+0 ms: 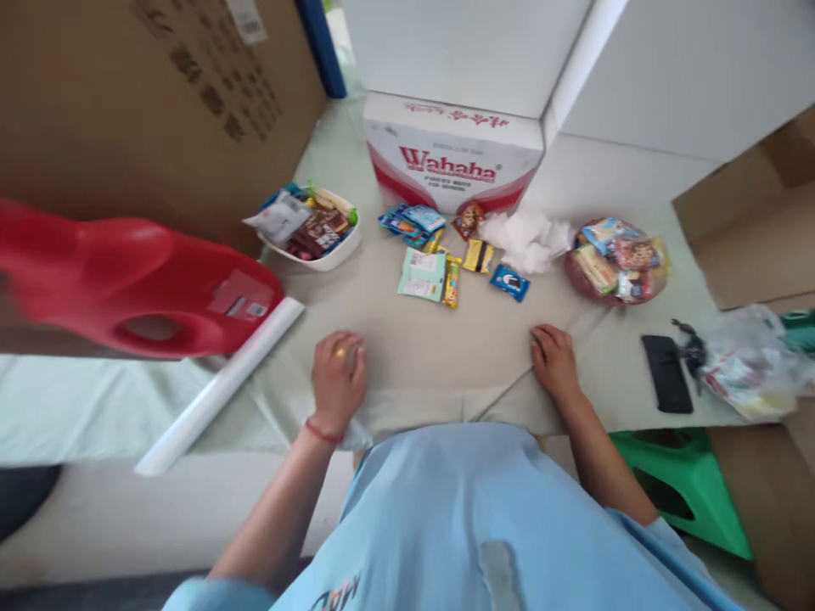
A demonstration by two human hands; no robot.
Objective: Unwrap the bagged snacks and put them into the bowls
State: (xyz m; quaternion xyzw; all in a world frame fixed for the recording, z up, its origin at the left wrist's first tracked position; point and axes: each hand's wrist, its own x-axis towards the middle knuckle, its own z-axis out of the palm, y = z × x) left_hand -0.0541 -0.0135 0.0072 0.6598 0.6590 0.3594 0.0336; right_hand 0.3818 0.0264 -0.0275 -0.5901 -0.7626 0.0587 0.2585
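Note:
My left hand (340, 375) rests on the cloth-covered table (433, 373) near its front edge, fingers curled in, holding nothing that I can see. It wears a ring and a red wrist cord. To the right, my right hand (553, 360) lies on the cloth too, its fingers loosely closed with nothing visible in them. Beyond both hands are a pale green packet (423, 274), a narrow yellow packet (452, 282), a yellow-and-black packet (477, 255), a dark blue packet (509, 283), several blue packets (413, 222), a red-brown snack packet (469, 220) and crumpled white plastic (530, 239).
A white bowl (340, 255) of snacks stands left, a brown bowl (582, 284) of snacks right. A Wahaha box (453, 157) is behind. Far left are a red jug (140, 280) and a white roll (220, 390). A phone (666, 373) and plastic bag (755, 361) lie right.

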